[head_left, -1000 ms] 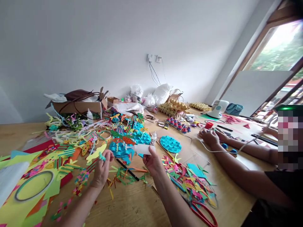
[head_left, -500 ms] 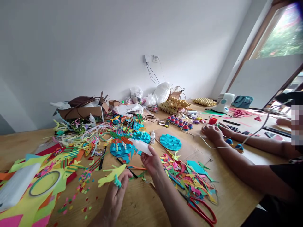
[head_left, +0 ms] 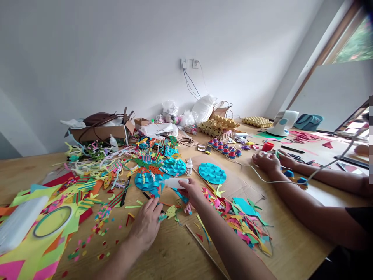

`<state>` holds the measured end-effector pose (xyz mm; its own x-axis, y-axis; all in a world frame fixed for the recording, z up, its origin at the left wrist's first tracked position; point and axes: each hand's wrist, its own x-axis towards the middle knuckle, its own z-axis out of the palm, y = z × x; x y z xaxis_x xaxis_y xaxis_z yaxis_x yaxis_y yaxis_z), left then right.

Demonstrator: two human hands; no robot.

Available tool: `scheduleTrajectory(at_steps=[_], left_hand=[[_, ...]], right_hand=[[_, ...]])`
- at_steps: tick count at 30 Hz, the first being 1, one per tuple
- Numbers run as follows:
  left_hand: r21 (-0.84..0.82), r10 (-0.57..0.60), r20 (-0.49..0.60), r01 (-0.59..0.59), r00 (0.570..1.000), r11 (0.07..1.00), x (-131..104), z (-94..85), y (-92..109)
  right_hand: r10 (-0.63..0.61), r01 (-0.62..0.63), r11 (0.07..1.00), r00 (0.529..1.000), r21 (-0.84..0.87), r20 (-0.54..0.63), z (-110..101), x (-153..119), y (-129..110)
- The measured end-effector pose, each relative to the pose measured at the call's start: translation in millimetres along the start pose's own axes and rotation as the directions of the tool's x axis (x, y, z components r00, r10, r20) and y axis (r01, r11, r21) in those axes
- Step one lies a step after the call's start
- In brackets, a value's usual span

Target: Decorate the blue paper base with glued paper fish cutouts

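Note:
My right hand (head_left: 194,191) is wrapped round a white squeeze bottle (head_left: 174,183), held nearly level with its narrow end to the left. Palm down, my left hand (head_left: 146,221) is closed on a yellow-green dotted paper cutout (head_left: 171,212) with a teal coil (head_left: 162,217) on it; the thumb is mostly hidden. Behind the bottle lies a blue scalloped disc (head_left: 145,182) bearing orange and green paper pieces. A small white bottle (head_left: 189,167) stands upright near another blue disc (head_left: 212,173). Some pink curls (head_left: 188,209) show below my right hand.
Paper scraps (head_left: 239,217) heap on the right, by a thin wooden stick (head_left: 204,249). Colored sheets (head_left: 55,237) and a tape roll (head_left: 53,221) lie left. A co-worker's arms (head_left: 303,210) reach in from the right, near a white cable (head_left: 262,181). Egg trays (head_left: 218,126) sit behind.
My left hand has turned palm down and moved slightly right; the cutout now shows its dotted side, right of the fingers. The bottle has tipped level. The red-handled scissors no longer show.

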<state>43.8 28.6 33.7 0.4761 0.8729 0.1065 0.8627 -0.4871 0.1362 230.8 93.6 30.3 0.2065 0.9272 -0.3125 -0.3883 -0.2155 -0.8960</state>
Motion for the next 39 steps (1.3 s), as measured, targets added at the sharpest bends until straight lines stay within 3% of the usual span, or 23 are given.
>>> scheduleTrajectory(at_steps=[7,12,20,30,39], left_hand=[[0.036,0.007,-0.069,-0.004,0.998,0.999,32,17.7,-19],[0.032,-0.006,-0.030,0.007,1.000,0.999,44,27.5,-24],[0.034,-0.033,-0.038,0.034,0.999,0.999,47,35.0,-28],[0.062,-0.052,-0.030,0.054,0.998,0.997,48,32.5,-25],[0.072,-0.061,-0.035,0.063,0.998,0.995,49,29.1,-19]], right_hand=[[0.009,-0.009,0.982,1.000,-0.188,-0.003,7,13,0],[-0.027,0.018,0.948,0.999,-0.318,-0.022,11,15,5],[-0.158,0.164,0.832,0.986,-0.530,0.057,9,17,9],[-0.222,0.266,0.738,0.964,-0.620,0.149,2,13,13],[-0.281,0.281,0.521,0.948,-0.806,0.149,6,1,5]])
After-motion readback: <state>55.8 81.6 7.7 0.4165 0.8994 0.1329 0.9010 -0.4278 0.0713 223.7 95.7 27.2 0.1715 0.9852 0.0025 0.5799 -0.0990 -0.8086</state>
